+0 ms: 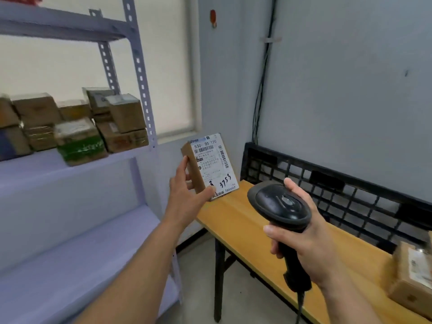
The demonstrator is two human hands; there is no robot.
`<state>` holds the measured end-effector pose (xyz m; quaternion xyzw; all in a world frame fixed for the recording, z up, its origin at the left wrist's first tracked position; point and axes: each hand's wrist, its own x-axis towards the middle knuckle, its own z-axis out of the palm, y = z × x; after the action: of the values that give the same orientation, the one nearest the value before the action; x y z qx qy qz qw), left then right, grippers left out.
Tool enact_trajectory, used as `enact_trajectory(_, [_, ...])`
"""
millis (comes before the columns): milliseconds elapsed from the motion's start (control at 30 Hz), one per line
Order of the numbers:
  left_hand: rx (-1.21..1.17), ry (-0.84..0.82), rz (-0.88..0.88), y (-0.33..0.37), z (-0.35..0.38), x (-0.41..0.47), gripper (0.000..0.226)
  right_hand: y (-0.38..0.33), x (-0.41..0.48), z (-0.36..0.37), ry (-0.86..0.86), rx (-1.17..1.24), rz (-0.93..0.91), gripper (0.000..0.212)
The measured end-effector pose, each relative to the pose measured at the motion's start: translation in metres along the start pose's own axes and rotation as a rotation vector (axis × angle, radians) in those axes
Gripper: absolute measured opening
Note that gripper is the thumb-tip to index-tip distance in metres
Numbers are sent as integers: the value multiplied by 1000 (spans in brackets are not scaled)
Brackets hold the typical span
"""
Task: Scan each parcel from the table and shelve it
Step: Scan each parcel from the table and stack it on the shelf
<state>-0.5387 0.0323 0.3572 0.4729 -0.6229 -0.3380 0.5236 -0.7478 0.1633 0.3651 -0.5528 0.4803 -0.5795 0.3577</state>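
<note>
Parcel [211,163] is held up at the far left corner of the desk [243,232], label [210,170] facing the room. Left grip [184,197] grasps it with fingers along the brown side and thumb under the bottom corner. Can't tell if its bottom edge touches the desk. Right grip [312,250] is clenched round the handle of the scanner [278,204], whose head is near the label but apart from it.

Risks as I see them:
- One-sided hold. The box could pivot on the thumb and drop onto the desk corner, or past it to the floor.
- Top barcode [203,149] and side barcode [224,156] sit close together, so the beam may read the wrong one.
- Scanner cable [300,307] hangs off the near edge. A swing toward the shelf [70,176] could snag it.
- Shelf stack [121,118] is crowded and the green-taped box [80,146] looks to be at the front lip. A careless shove could tip it off.
- One more box [411,274] sits at the desk's right end and is easy to clip.
</note>
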Motion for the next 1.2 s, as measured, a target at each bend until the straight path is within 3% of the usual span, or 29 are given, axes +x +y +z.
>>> enact_trajectory(400, [32, 378, 12, -7, -161, 72, 84, 7, 87, 120, -265, 91, -8, 92])
enact_trajectory(533, [101, 474, 29, -6, -207, 102, 72, 13, 108, 154, -293, 140, 13, 91])
enact_trajectory(800, [168, 603, -97, -16, -269, 162, 72, 22, 144, 200, -324, 202, 59, 90])
enact_trajectory(1033, [407, 660, -127, -24, -281, 187, 65, 31, 168, 229, -333, 211, 55, 90])
enact_trajectory(1100, [464, 635, -105, -28, -285, 190, 53, 32, 172, 233, -328, 209, 56, 91])
enact_trajectory(1200, [478, 558, -71, -36, -290, 195, 55, 35, 175, 236, -316, 209, 50, 90])
